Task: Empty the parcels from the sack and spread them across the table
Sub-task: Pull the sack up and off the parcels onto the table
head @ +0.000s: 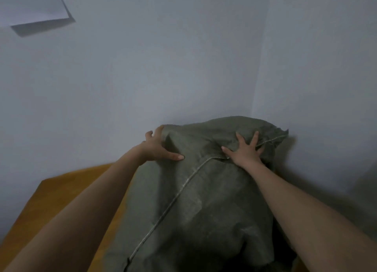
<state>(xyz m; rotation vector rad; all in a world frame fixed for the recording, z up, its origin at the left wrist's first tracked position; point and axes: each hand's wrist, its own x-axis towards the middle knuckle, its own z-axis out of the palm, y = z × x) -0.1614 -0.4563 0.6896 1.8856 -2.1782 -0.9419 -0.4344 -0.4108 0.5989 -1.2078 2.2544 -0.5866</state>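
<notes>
Clearly the sack [195,190] has yet to give anything up; it lies bulging on the wooden table [67,192], its far end pushed up near the corner of the pale wall [163,67], and no parcels can be seen, so presumably they are all inside. Both hands are at that far end; the left hand [157,147] wraps the left corner, thumb laid along the cloth and fingers curled round the edge; the right hand [245,151] lies flat on top with fingers spread, pressing rather than pinching. Which end is the mouth I cannot tell, though the stitched seam [175,198] running back toward the body suggests the closed bottom is the far one. To tip it well, the right hand probably wants a real grip on its corner too; then lifting both corners high and evenly should let the load slide out, with a shake rather than a jerk, lest parcels tumble off the table's edge.
</notes>
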